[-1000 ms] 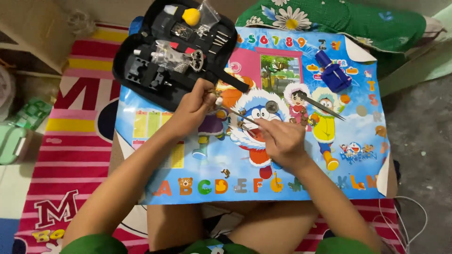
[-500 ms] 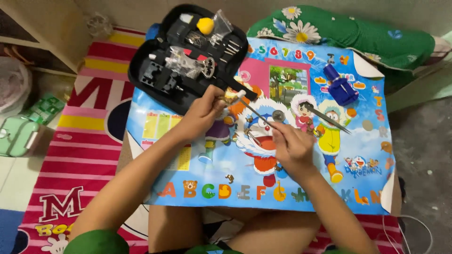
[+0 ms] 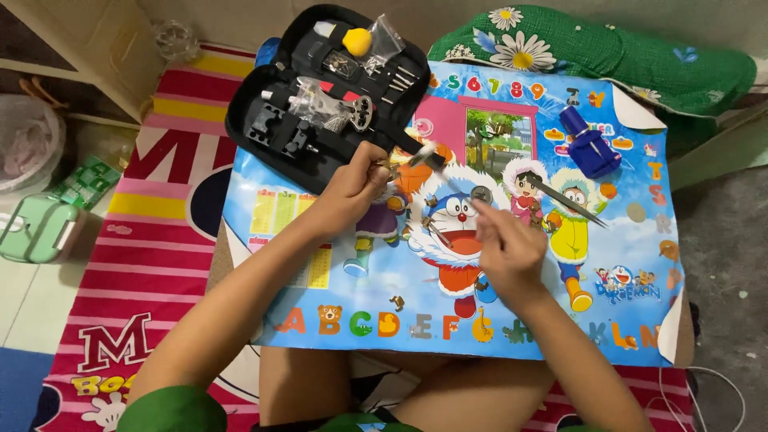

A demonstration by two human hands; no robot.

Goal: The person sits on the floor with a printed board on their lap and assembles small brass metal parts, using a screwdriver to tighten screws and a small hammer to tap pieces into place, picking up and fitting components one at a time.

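**Hands Busy Over the Cartoon Mat**

Since the earlier picture, the left hand [image 3: 352,186] has lifted its little tool [image 3: 416,154] up toward the black case, and the right hand [image 3: 506,246] has slid a bit lower on the mat.

Nearest are the person's bare knees and two arms reaching out. They lie over a bright cartoon mat [image 3: 336,240] with letters along its near edge, spread on the surface. The right hand is curled shut, fingers pinched together near a small round metal piece [image 3: 481,194]; I cannot tell what it holds. The left hand is closed tight on the tool's gold handle. Long tweezers [image 3: 572,203] lie just beside the right hand. Farther off sits a blue tool [image 3: 590,149]. The open black tool case [image 3: 320,104] lies at the far edge, with a green flower pillow [image 3: 608,56] beside it.
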